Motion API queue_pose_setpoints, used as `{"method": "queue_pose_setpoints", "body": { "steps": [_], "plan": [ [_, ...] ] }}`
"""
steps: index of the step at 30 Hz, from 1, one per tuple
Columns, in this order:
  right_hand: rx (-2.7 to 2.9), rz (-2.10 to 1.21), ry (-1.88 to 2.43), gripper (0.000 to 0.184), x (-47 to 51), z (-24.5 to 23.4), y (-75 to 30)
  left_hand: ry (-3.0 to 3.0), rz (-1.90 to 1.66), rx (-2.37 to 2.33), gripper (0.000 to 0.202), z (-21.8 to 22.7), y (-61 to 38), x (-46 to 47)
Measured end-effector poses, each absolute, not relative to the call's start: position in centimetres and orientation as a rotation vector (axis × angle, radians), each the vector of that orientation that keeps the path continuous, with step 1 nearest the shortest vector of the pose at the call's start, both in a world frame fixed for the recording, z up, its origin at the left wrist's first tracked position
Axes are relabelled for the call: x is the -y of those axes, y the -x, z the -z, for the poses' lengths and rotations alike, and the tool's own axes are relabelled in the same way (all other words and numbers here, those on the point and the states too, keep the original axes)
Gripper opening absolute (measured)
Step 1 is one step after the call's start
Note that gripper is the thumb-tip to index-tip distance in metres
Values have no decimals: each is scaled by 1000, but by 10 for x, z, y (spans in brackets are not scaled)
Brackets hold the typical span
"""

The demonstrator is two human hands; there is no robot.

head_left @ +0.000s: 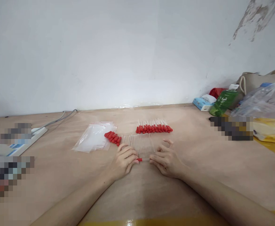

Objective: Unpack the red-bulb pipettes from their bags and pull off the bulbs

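Note:
My left hand (pixel 125 160) and my right hand (pixel 166 160) meet over the wooden table (pixel 198 175), pinching one dropper (pixel 144 159) between them. The left fingers grip its red bulb end, the right fingers its clear glass tube. Just behind my hands lies a row of bare glass tubes (pixel 140 142). A small heap of loose red rubber bulbs (pixel 113 137) sits at their left. Farther back is a row of assembled droppers with red bulbs (pixel 154 127).
A pile of clear zip bags (pixel 95 137) lies left of the bulbs. A white device with a grey cable (pixel 22 142) is at far left. At back right stand a green bottle (pixel 223 102), a tissue pack (pixel 203 103), plastic bags (pixel 266 100) and a cloth bag.

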State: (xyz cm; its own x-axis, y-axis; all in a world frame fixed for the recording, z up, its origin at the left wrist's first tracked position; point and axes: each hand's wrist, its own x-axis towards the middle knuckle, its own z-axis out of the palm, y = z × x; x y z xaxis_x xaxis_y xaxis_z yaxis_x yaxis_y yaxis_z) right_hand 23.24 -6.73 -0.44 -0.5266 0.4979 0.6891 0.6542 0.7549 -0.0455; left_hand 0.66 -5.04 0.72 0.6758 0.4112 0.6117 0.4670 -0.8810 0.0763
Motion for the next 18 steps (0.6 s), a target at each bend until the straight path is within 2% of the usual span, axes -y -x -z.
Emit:
{"method": "queue_pose_setpoints", "body": {
  "steps": [10,15,18],
  "plan": [
    [2280,201,977,29,65,4,-249,2727,1128,745,14,3,3,45],
    [2138,113,1232,29,55,10,-268,2585,1331,1033,19,0,12,39],
    [2099,70,1240,26,50,10,-262,2385,1496,1248,20,-10,20,29]
  ]
}}
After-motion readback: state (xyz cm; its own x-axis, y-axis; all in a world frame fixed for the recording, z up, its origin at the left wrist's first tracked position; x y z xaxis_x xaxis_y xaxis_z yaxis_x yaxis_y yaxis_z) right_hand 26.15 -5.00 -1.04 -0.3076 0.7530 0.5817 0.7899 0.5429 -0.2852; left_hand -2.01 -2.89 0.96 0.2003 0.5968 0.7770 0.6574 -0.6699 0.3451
